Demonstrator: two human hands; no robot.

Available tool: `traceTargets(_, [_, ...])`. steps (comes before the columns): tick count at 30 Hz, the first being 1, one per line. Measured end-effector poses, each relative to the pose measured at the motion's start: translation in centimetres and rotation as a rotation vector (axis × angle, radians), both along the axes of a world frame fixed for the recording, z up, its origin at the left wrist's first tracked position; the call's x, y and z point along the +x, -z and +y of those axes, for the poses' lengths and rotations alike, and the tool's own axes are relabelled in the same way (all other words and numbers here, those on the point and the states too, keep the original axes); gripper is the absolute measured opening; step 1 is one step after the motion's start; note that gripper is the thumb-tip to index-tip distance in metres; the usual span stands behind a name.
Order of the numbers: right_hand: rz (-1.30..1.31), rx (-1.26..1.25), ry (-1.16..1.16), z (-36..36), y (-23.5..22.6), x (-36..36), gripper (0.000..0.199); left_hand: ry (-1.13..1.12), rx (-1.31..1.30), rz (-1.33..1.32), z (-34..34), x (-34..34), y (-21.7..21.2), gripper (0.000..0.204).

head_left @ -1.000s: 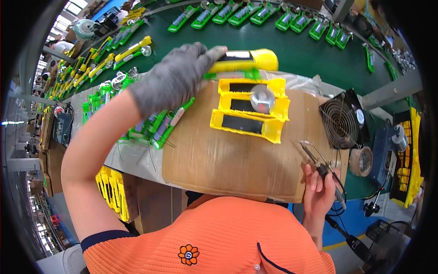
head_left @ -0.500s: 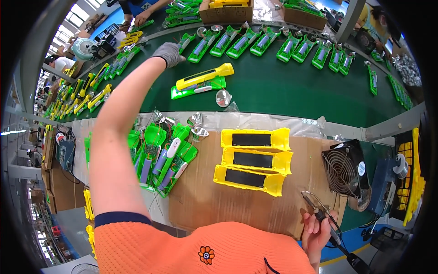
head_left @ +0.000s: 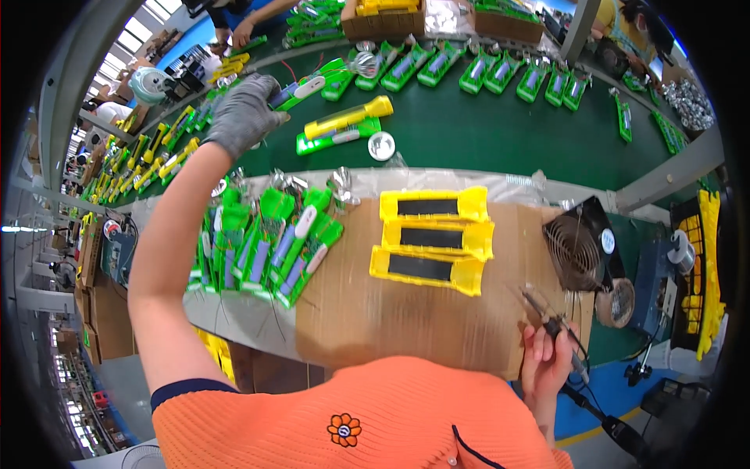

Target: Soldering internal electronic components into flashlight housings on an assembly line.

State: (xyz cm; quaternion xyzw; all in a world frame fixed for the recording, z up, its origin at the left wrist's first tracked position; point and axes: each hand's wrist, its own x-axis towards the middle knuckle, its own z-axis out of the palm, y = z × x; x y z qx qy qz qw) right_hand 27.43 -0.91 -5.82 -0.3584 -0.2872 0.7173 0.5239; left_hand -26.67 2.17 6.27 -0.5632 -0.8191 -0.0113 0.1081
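Note:
My left hand, in a grey glove, is raised over the far left of the belt. Its fingers are closed on a green flashlight half with a blue battery, a white switch piece and red wires; a clear reflector is at its far end. At the lower right, my bare right hand grips a soldering iron, its tip pointing up and left above the cardboard. Three yellow shells with black panels lie side by side on the cardboard sheet.
Several green flashlight halves are heaped left of the cardboard. A green belt carries a row of similar halves and a yellow-topped pair. A black fan and a solder spool stand right. Other people work across the belt.
My left hand has picked up a green flashlight half from the left end of the row and drawn it back left and nearer. My right hand still holds the soldering iron.

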Motion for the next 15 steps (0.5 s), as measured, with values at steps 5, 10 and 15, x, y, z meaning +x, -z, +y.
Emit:
traceTargets(5, [0.156, 0.023, -0.103, 0.4, 0.5, 0.5, 0.013, 0.369, 0.055, -0.226, -11.2, 14.6, 0.0, 0.038])
traceTargets(10, [0.165, 0.014, -0.111, 0.5, 0.6, 0.3, 0.013, 0.398, -0.140, -0.278, -16.1, 21.1, 7.2, 0.037])
traceTargets(15, [0.060, 0.178, -0.206, -1.0, 0.3, 1.6, 0.015, 0.349, 0.063, -0.384, -16.3, 22.9, 7.0, 0.032])
